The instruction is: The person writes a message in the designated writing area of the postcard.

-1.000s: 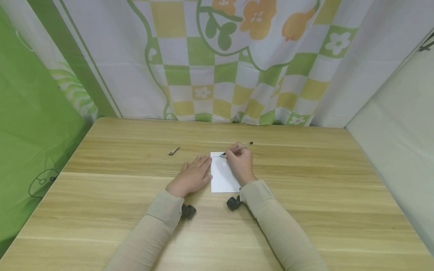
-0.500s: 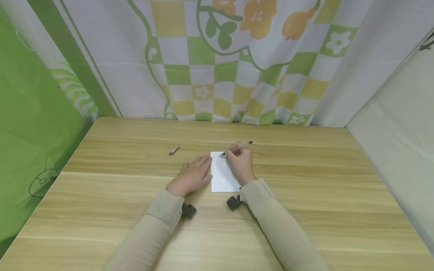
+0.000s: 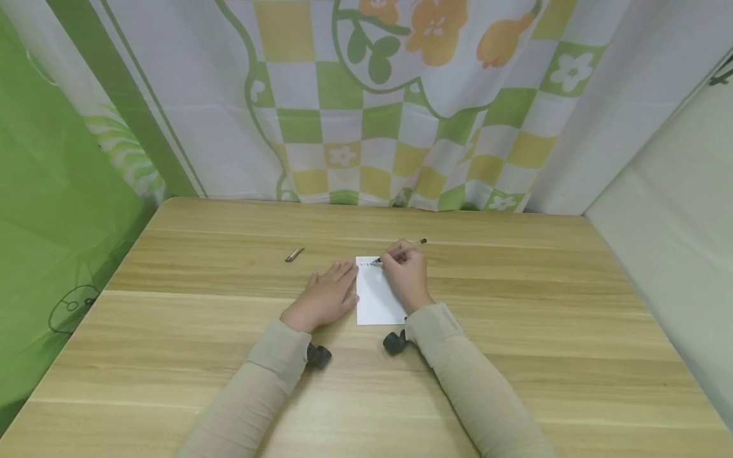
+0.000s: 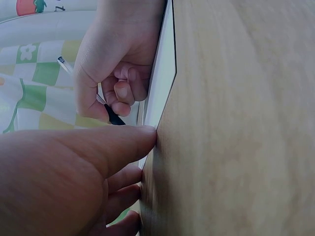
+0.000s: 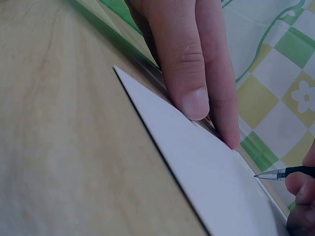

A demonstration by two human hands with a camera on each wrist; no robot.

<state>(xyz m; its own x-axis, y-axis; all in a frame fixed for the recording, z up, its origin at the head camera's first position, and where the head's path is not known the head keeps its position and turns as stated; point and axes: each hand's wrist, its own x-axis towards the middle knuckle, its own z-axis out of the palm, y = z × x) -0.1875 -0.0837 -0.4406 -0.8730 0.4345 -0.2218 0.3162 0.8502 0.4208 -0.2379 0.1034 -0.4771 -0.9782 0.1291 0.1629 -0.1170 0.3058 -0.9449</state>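
Where the forearms come in at the bottom of the head view, a khaki left sleeve (image 3: 252, 394) and a khaki right sleeve (image 3: 481, 397) angle inward over the wood-grained worktop (image 3: 149, 356). At each cuff, on the inner side, shows a small black device: one by the left wrist (image 3: 321, 357), the other by the right wrist (image 3: 394, 344). Just beyond these lies a white sheet of paper (image 3: 376, 299), flat on the worktop and between the two hands. The left hand (image 3: 322, 299) rests palm down with its fingers stretched out, the thumb set a little apart; the thumb tip and fingertips touch the paper's left edge. The right hand (image 3: 409, 277) lies over the paper's right side, pinching a pen (image 3: 413, 245) between thumb and fingers. The pen slants, its back end up to the right and its tip at the paper's upper part, beside a short row of dark marks (image 3: 364, 264) too small to read. Farther left, well apart from the paper, lies a small slim object (image 3: 294, 255). Behind the worktop hangs a checked, flowered curtain (image 3: 380, 124), with green fabric (image 3: 63, 191) to the left.
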